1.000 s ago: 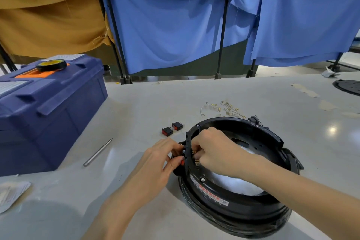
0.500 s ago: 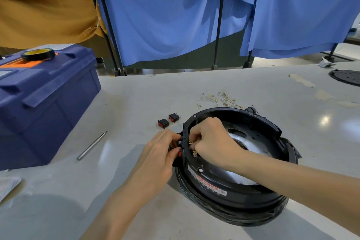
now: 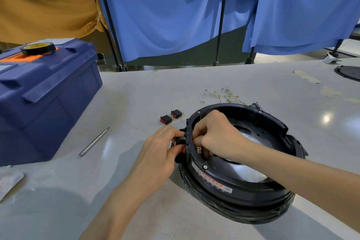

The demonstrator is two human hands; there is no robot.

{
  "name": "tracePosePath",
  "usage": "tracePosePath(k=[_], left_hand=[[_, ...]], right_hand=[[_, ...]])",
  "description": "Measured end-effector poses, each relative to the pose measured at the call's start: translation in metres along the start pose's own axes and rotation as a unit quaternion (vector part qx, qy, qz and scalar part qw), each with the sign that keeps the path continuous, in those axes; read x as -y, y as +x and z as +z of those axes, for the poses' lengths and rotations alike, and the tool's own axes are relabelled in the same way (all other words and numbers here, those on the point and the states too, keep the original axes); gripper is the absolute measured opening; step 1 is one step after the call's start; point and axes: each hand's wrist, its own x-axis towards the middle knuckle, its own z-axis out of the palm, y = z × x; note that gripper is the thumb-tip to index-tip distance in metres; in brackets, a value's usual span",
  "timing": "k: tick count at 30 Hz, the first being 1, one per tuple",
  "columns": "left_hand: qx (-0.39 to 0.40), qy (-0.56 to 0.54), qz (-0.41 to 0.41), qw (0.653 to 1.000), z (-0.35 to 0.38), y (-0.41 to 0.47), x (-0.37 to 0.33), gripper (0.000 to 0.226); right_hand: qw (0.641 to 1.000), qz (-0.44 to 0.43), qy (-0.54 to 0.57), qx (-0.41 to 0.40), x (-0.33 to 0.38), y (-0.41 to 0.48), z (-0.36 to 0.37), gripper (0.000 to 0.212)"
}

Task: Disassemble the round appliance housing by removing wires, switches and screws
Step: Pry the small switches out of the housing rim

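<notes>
The round black appliance housing lies open side up on the grey table, a white and red label on its inner wall. My left hand is outside the left wall, fingers pinched on a red and black switch set in that wall. My right hand reaches inside the rim and presses against the back of the same switch; its fingertips are hidden. Two removed red switches lie on the table left of the housing. A small heap of wires with brass terminals lies beyond it.
A blue toolbox with a tape roll on its lid stands at the left. A thin metal driver bit lies beside it. A black round plate sits at the far right edge. Blue curtains hang behind the table.
Both hands stay at the switch in the left wall, fingers shifting slightly. The view has tilted down and shifted, so everything sits a little higher in the frame.
</notes>
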Motion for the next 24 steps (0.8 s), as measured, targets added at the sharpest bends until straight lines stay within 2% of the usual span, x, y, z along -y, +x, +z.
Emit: tracePosePath(k=[4, 7, 10, 12, 14, 16, 19, 24], left_hand=[[-0.019, -0.025, -0.021, 0.999, 0.001, 0.001, 0.001, 0.022], [-0.055, -0.049, -0.051, 0.996, -0.003, 0.004, 0.005, 0.028], [-0.116, -0.081, -0.12, 0.983, -0.012, 0.011, 0.016, 0.035], [-0.138, -0.047, -0.174, 0.974, -0.013, 0.017, 0.029, 0.025], [-0.132, -0.023, -0.24, 0.962, -0.011, 0.023, 0.042, 0.014], [-0.119, -0.017, -0.287, 0.95, -0.007, 0.03, 0.05, 0.012], [-0.126, -0.015, -0.308, 0.943, -0.002, 0.043, 0.056, 0.021], [-0.098, 0.073, -0.318, 0.94, 0.006, 0.059, 0.062, 0.028]], right_hand=[[1.0, 0.005, 0.006, 0.018, -0.001, 0.001, -0.008, 0.039], [1.0, 0.013, 0.015, 0.007, -0.002, 0.002, -0.014, 0.022], [1.0, 0.005, 0.027, -0.013, -0.004, 0.004, -0.018, 0.011], [1.0, 0.002, 0.014, -0.023, -0.003, 0.005, -0.016, 0.01], [1.0, -0.005, -0.008, -0.03, -0.003, 0.005, -0.014, 0.012], [0.999, -0.007, -0.008, -0.031, -0.004, 0.006, -0.012, 0.014], [1.0, -0.001, 0.006, -0.028, -0.006, 0.006, -0.013, 0.014], [1.0, 0.001, 0.014, -0.022, -0.008, 0.007, -0.012, 0.014]])
